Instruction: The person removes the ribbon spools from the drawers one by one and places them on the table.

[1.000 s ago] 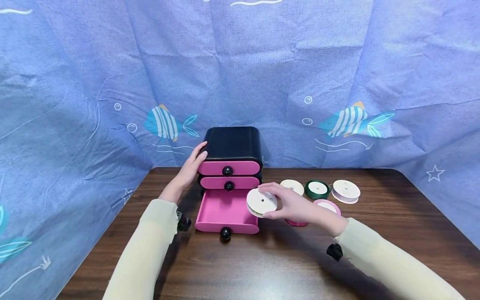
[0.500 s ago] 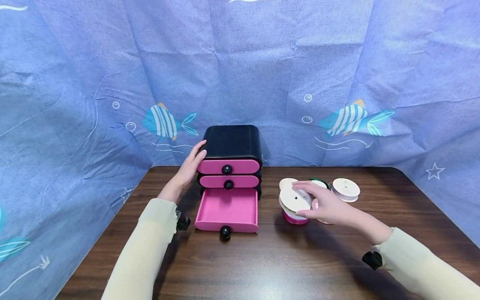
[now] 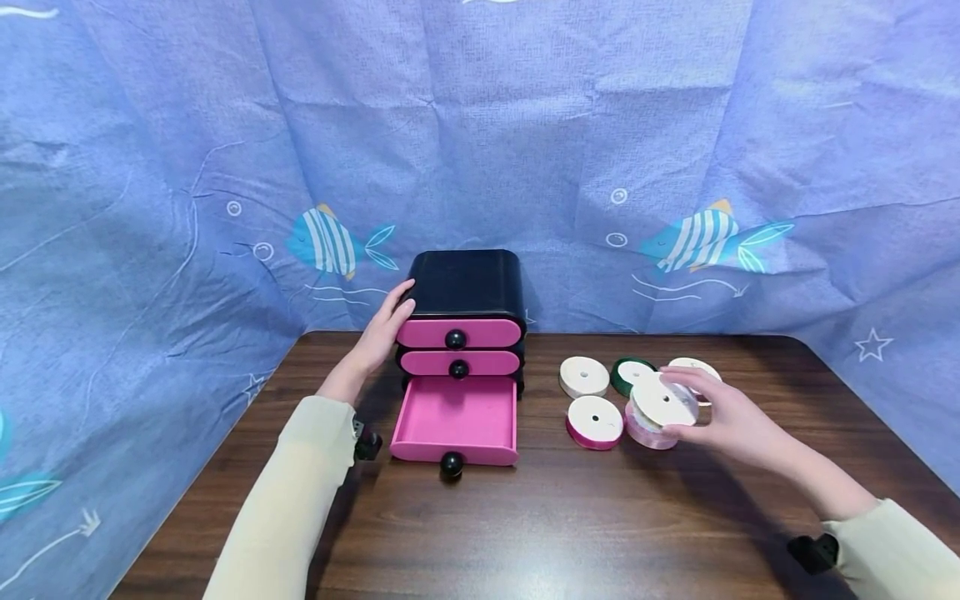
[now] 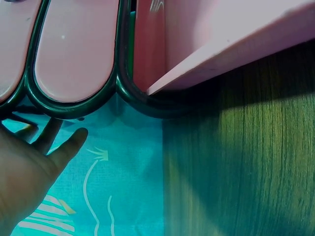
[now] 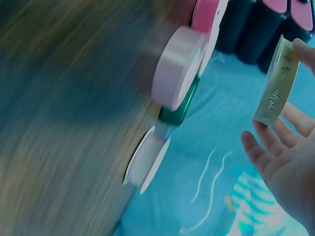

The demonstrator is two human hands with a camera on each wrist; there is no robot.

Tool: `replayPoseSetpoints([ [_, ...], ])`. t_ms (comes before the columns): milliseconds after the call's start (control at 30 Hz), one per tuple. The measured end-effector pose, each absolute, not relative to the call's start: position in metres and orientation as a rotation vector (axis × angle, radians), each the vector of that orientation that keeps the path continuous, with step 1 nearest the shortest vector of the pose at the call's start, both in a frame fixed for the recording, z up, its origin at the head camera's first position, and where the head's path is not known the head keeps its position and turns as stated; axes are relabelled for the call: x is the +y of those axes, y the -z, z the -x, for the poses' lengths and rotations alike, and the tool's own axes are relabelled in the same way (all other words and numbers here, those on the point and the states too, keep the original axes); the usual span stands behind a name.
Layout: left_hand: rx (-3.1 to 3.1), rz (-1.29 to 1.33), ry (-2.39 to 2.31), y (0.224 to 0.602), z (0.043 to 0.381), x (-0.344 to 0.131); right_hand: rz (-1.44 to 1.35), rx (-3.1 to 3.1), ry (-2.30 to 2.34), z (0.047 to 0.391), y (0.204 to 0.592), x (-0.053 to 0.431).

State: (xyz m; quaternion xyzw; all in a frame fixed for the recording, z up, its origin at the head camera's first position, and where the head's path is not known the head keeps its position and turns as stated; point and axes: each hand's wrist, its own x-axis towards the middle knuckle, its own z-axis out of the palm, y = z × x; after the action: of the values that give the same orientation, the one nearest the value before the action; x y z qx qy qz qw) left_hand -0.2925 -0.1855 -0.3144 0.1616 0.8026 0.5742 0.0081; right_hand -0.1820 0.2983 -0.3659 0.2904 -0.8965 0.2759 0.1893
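Observation:
My right hand (image 3: 731, 419) grips a white-sided spool of ribbon (image 3: 660, 398) by its edge, between thumb and fingers. In the right wrist view its cream ribbon (image 5: 279, 88) carries printed lettering. The held spool overlaps a light pink ribbon spool (image 3: 647, 432) in the head view. On the left, my left hand (image 3: 377, 337) rests with extended fingers against the side of a black cabinet (image 3: 467, 285) with pink drawers. Its bottom drawer (image 3: 455, 408) is pulled out and bare inside, while the upper two are closed.
On the brown table (image 3: 480, 533) stand a cream ribbon spool (image 3: 584, 379), a dark pink one (image 3: 595, 423) and a green one (image 3: 628, 375). A white spool (image 3: 693, 364) sits behind my right hand, partly hidden. A blue fish-print cloth (image 3: 480, 167) hangs behind.
My right hand has carried the held spool rightward, from beside the open drawer, past the dark pink spool, to the light pink one. My left hand stays against the cabinet.

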Motion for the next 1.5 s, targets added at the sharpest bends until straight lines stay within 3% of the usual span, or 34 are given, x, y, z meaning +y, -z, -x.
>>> replayPoseSetpoints([
  [633,2.517,-0.502,-1.776,0.313,0.29,-0.185,-0.482,-2.665,-0.64,0.181,0.393,0.372],
  [1167,2.529,-0.515,-1.769,0.311,0.29,-0.184,-0.489,-2.799,-0.588,0.186,0.408,0.379],
  [1500,2.6,-0.53,-1.777,0.339,0.315,-0.192,-0.483,-2.867,-0.601,0.191,0.412,0.375],
])
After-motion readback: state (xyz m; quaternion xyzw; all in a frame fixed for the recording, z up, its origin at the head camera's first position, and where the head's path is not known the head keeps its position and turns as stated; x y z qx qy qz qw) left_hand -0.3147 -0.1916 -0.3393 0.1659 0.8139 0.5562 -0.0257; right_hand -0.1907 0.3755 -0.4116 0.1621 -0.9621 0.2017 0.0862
